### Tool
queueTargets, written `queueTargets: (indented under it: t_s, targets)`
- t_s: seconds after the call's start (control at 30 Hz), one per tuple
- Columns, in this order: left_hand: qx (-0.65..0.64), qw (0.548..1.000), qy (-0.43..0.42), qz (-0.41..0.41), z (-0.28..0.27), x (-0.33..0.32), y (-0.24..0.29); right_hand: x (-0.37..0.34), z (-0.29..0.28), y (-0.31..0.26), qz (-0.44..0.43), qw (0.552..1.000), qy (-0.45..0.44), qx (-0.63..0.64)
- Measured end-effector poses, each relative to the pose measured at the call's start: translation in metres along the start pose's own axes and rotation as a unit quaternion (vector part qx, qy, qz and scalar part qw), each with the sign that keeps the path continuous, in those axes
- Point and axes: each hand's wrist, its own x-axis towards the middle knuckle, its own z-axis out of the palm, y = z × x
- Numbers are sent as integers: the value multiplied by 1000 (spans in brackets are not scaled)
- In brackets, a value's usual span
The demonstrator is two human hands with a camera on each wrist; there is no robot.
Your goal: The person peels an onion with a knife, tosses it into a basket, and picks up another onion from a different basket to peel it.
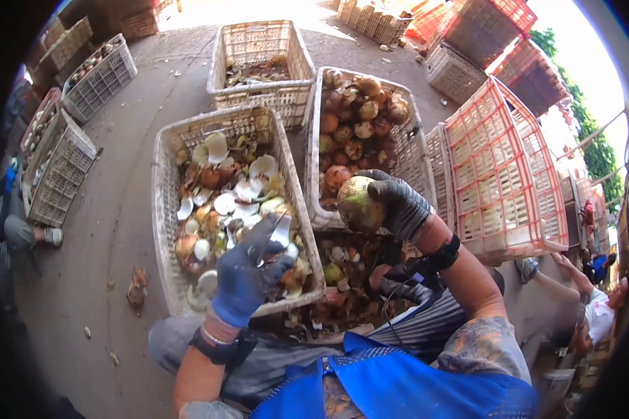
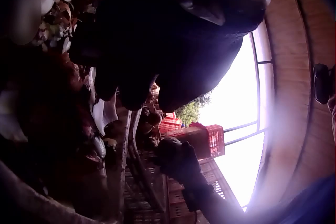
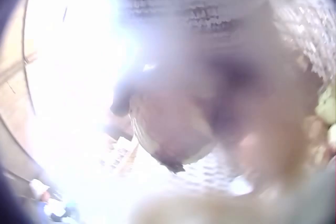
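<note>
The right hand, in a dark glove, grips a large greenish-brown onion over the near edge of the onion-filled crate. The right wrist view shows this onion blurred in glare. The left hand, in a blue and dark glove, is over the near part of a crate of white onion pieces and brown skins. One of its fingers extends forward and others bend; whether it holds anything cannot be told. In the left wrist view the left hand is a dark shape.
Behind stands another crate with scraps. Red and white crates stand at the right, with more crates at the far left. Skins lie between the person's legs and on the floor. Another person is at the right edge.
</note>
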Motion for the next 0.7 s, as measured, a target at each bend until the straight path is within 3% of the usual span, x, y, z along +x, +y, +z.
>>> queueTargets:
  t_s: [0.03, 0.1, 0.13, 0.17, 0.2, 0.23, 0.3, 0.33, 0.37, 0.43, 0.47, 0.5, 0.53, 0.57, 0.6, 0.63, 0.7]
  targets:
    - [55, 998, -31, 16, -1, -3, 10, -6, 16, 14, 34, 998, 18, 58]
    - [34, 999, -24, 26, 9, -14, 27, -17, 38, 43, 79, 990, 27, 116]
    - [50, 996, -2, 71, 15, -17, 30, -22, 47, 55, -13, 998, 17, -61]
    - [66, 991, 18, 116, 18, -21, 31, -26, 58, 64, -109, 966, 6, -235]
    - [73, 991, 25, 110, 16, -29, 35, -29, 71, 69, -203, 895, -6, -397]
    - [21, 997, 6, 73, 12, -35, 40, -39, 81, 62, -203, 896, -16, -395]
    - [-29, 999, -6, 38, 2, -45, 58, -68, 133, 21, 44, 969, 90, -228]
    - [-188, 977, -27, -95, -5, -50, 74, -77, 134, 23, 61, 970, 106, -209]
    - [-340, 912, -50, -224, -8, -56, 83, -76, 126, 41, 60, 970, 103, -211]
    - [-372, 898, -39, -233, 7, -64, 88, -68, 103, 92, -195, 971, 51, -127]
    - [-374, 900, -28, -220, 14, -67, 91, -74, 126, 95, -186, 979, -1, 86]
    - [-377, 902, -16, -209, 20, -68, 93, -75, 123, 94, -186, 979, 1, 86]
    - [-269, 956, 33, -114, 29, -68, 91, -74, 120, 95, -178, 983, 52, -21]
    - [-270, 955, 31, -118, 30, -70, 85, -75, 115, 97, -166, 973, 102, -128]
    - [-98, 994, 55, 3, 27, -73, 79, -76, 108, 103, -173, 976, 91, -92]
    - [79, 986, 78, 125, 26, -75, 76, -77, 104, 103, -170, 977, 91, -93]
    - [147, 973, 115, 136, 23, -81, 88, -79, 97, 102, -176, 981, 61, -56]
